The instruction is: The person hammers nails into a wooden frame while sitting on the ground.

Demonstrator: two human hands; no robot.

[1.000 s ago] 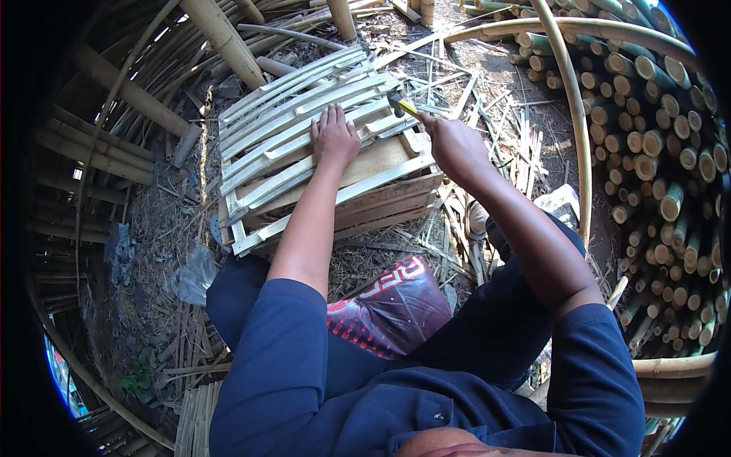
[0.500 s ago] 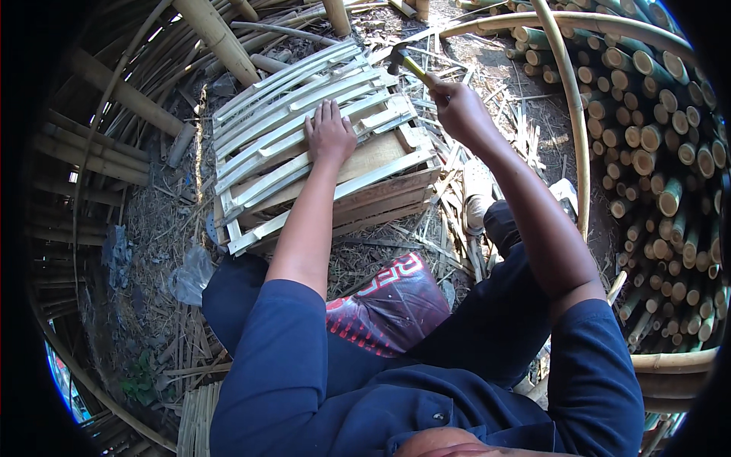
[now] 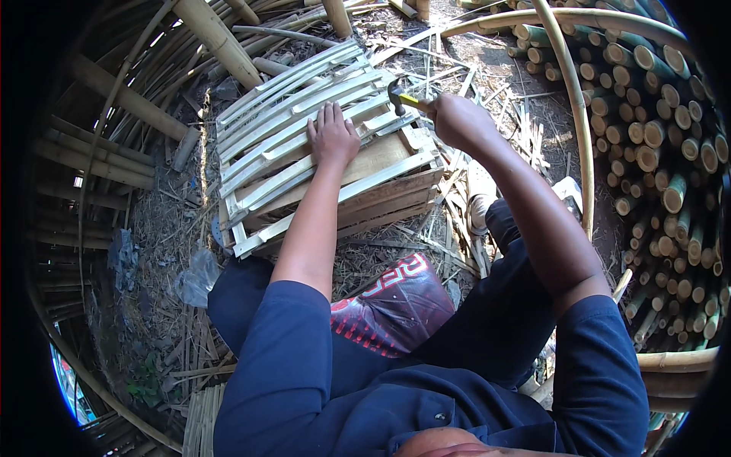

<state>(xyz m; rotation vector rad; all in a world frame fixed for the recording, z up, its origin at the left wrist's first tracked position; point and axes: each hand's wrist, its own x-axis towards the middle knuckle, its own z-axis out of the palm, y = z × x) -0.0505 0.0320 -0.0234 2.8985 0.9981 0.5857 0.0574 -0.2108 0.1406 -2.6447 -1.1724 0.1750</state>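
Observation:
A slatted frame of pale split-bamboo strips (image 3: 381, 177) lies in front of me, raised off the ground, with a thin wooden board (image 3: 373, 156) showing through the gaps. Flat on its middle strips rests my left hand (image 3: 333, 135), fingers stretched out and holding nothing. My right hand (image 3: 461, 125) is wrapped round the handle of a claw hammer (image 3: 397, 99) with a dark head and a yellow-and-black handle. The hammer's head is over the frame's right edge, close to the strip ends; whether it touches them I cannot tell.
Cut bamboo poles (image 3: 651, 137) are stacked on the right behind a bent bamboo rail (image 3: 580, 129). Thick bamboo posts (image 3: 217, 42) stand at the far left. Bamboo offcuts (image 3: 533, 141) litter the ground. A dark red printed bag (image 3: 407, 305) lies between my legs; clear plastic (image 3: 199, 274) is left of my knee.
The hammer has come down toward the frame's right edge, its handle now closer to level. My right hand has dropped slightly; my left hand stays on the strips.

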